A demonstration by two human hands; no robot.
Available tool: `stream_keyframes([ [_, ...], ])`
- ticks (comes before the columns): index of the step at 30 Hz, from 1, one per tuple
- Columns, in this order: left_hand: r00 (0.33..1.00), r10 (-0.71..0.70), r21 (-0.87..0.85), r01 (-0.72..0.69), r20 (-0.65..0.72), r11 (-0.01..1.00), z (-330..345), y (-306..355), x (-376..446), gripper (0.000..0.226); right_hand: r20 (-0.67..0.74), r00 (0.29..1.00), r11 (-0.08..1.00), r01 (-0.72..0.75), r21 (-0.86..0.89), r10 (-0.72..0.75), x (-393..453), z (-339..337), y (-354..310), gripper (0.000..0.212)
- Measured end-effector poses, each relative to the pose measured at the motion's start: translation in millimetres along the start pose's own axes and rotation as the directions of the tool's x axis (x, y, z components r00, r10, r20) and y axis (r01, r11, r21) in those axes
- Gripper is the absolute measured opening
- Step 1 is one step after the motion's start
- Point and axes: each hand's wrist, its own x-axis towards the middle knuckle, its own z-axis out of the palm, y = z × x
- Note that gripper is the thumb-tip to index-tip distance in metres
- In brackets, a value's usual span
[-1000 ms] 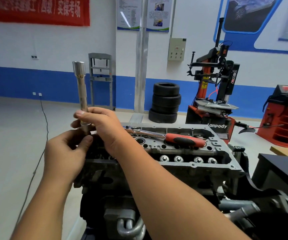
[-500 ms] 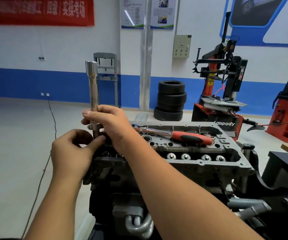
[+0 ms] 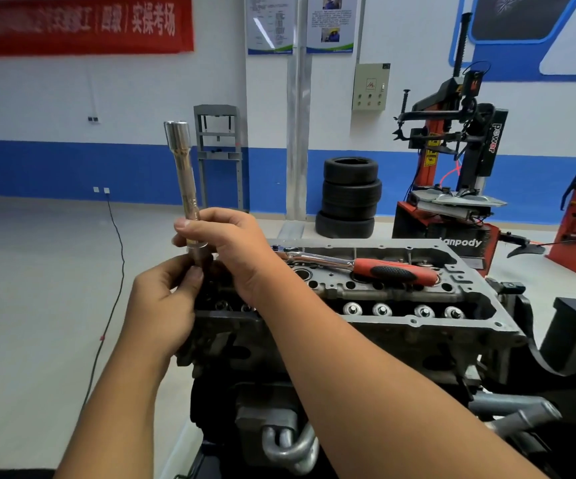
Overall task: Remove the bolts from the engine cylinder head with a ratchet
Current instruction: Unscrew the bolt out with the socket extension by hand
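Cylinder head (image 3: pixel 400 305) centre frame, on engine stand. Ratchet (image 3: pixel 355 266) lies idle on top, handle toward 3 o'clock. Right hand (image 3: pixel 224 247) grips upright extension bar (image 3: pixel 184 181); left hand (image 3: pixel 165 302) pinches socket (image 3: pixel 199 254) at lower end, 9 o'clock of head. Step, as judged: tool assembly. Next: mate bar with ratchet.

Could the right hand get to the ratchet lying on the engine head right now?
Probably yes, once freed. The ratchet lies uncovered on top of the engine head, just right of the right hand, with nothing between them. But that hand now grips the long socket bar, which the left hand pinches at its base.
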Motion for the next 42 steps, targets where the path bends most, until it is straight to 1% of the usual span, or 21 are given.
stream_keyframes([
  [1,1.0,0.001,0.01,-0.001,-0.017,1.0,1,0,0,0.044,0.006,1.0,1.0,-0.003,0.0,0.003,0,0,0,0.009],
  [4,0.99,0.031,0.056,-0.023,-0.141,0.998,3,-2,-1,0.024,0.012,1.0,1.0,0.005,-0.008,-0.005,0,0,0,0.01],
  [5,0.986,0.031,0.064,-0.02,-0.162,0.998,3,-2,-1,0.021,0.009,1.0,1.0,0.009,-0.008,-0.009,0,-1,0,0.01],
  [6,0.988,0.026,0.063,-0.016,-0.153,0.998,3,-2,-1,0.02,0.005,1.0,1.0,0.013,-0.008,-0.013,0,-1,0,0.011],
  [8,0.997,-0.014,0.058,0.018,-0.077,0.998,2,-1,0,0.022,-0.002,1.0,1.0,0.019,-0.01,-0.019,-1,-1,-1,0.011],
  [9,0.998,-0.033,0.079,0.037,-0.048,0.996,2,0,0,0.026,-0.003,1.0,1.0,0.019,-0.008,-0.019,-1,0,0,0.011],
  [10,0.998,-0.034,0.111,0.039,-0.047,0.993,2,1,-1,0.028,-0.001,1.0,1.0,0.015,-0.004,-0.015,-1,0,0,0.011],
  [14,0.982,0.013,0.202,0.025,-0.189,0.979,5,6,-5,0.023,0.022,1.0,1.0,-0.011,0.004,0.011,1,0,1,0.013],
  [15,0.98,0.017,0.212,0.026,-0.2,0.977,5,8,-6,0.021,0.024,1.0,1.0,-0.014,0.004,0.014,1,0,2,0.014],
  [17,0.99,-0.014,0.199,0.042,-0.141,0.979,2,9,-6,0.016,0.02,1.0,1.0,-0.012,-0.005,0.012,1,1,3,0.014],
  [20,0.991,-0.136,0.228,0.134,-0.008,0.964,-5,11,-5,0.023,0.001,1.0,0.999,-0.006,-0.041,0.006,1,3,2,0.017],
  [22,0.981,-0.192,0.249,0.18,0.027,0.952,-9,10,-5,0.023,-0.003,1.0,0.999,-0.008,-0.052,0.007,0,5,2,0.023],
  [24,0.976,-0.216,0.224,0.205,0.021,0.953,-12,10,-6,0.025,0.005,1.0,0.997,-0.015,-0.081,0.015,0,8,3,0.032],
  [26,0.975,-0.22,0.186,0.22,-0.02,0.958,-14,8,-6,0.032,0.029,0.999,0.996,-0.017,-0.086,0.02,0,12,4,0.038],
  [28,0.969,-0.231,0.106,0.239,-0.09,0.965,-18,5,-5,0.045,0.054,0.998,0.998,-0.021,-0.052,0.024,0,14,4,0.039],
  [29,0.961,-0.242,0.066,0.252,-0.133,0.965,-20,3,-5,0.048,0.061,0.998,0.999,-0.031,-0.041,0.034,1,14,4,0.039],
  [32,0.931,-0.28,0.012,0.291,-0.233,0.957,-28,-4,-3,0.047,0.034,0.994,0.995,-0.103,-0.005,0.104,4,19,5,0.043],
  [36,0.921,-0.321,-0.019,0.325,-0.22,0.946,-29,-9,-4,0.042,-0.102,0.982,0.987,-0.161,-0.031,0.157,10,30,6,0.049],
  [39,0.934,-0.303,-0.017,0.305,-0.19,0.952,-28,-12,-5,0.037,-0.15,0.97,0.98,-0.197,-0.013,0.192,13,37,3,0.049],
  [42,0.951,-0.266,-0.023,0.266,-0.16,0.964,-28,-11,-6,0.034,-0.196,0.965,0.982,-0.184,-0.046,0.172,21,35,-19,0.05],
])
